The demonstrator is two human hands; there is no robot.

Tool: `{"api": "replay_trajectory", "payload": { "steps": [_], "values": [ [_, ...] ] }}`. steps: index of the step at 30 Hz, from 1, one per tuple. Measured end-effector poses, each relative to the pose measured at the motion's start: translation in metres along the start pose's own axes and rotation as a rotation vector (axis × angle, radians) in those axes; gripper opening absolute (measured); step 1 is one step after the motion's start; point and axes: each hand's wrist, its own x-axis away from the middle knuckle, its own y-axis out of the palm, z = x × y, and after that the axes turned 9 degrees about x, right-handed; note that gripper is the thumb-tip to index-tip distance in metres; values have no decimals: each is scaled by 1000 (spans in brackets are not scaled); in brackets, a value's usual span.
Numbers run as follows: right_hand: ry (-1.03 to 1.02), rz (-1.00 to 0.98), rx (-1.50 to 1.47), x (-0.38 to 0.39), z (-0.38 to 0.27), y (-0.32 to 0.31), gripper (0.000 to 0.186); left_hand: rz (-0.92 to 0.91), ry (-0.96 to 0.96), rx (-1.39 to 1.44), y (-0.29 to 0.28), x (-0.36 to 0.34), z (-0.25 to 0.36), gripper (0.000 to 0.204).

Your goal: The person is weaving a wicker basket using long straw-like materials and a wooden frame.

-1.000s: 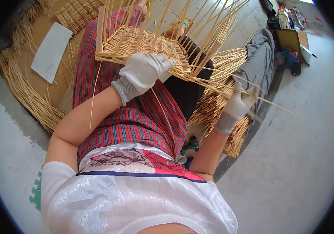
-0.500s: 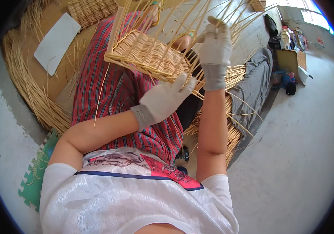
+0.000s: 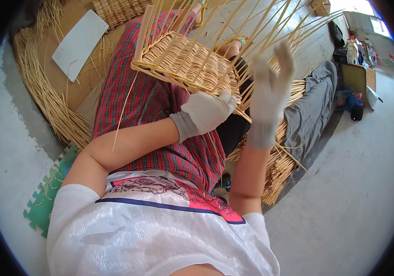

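Note:
An unfinished wicker basket rests on my lap, its woven base facing up and long loose stakes rising from its edges. My left hand, in a white glove, is closed on the near rim by its right corner. Beside that corner, my gloved right hand is raised among the stakes. Motion blurs it, but its fingers look stretched upward and apart, with nothing visible held. A short wooden post stands at the basket's left corner. One thin strand hangs from that corner over my red checked trousers.
Bundles of cane curve along the left, beside a white sheet on brown board. Another woven piece lies at the back. To the right, grey cloth covers more cane. A green foam mat lies at lower left.
My left fingers, stretched along the rim before, have curled onto it. My right hand has shifted right and nearer to me, and its fingers have straightened. The whole view has shifted slightly.

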Motion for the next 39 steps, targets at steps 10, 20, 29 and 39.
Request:
{"api": "replay_trajectory", "payload": {
  "steps": [10, 20, 29, 39],
  "values": [
    [287, -168, -325, 34, 27, -52, 63, 172, 45, -104, 2, 4, -9, 62],
    [-142, -99, 406, -29, -4, -22, 80, 129, -37, -262, -21, -8, -5, 62],
    [-536, -260, 751, 33, 43, -49, 83, 339, 63, 16, -35, -27, 0, 28],
    [-691, -251, 778, 28, 75, -46, 29, 155, 164, -264, -19, -29, -19, 29]
  ]
}}
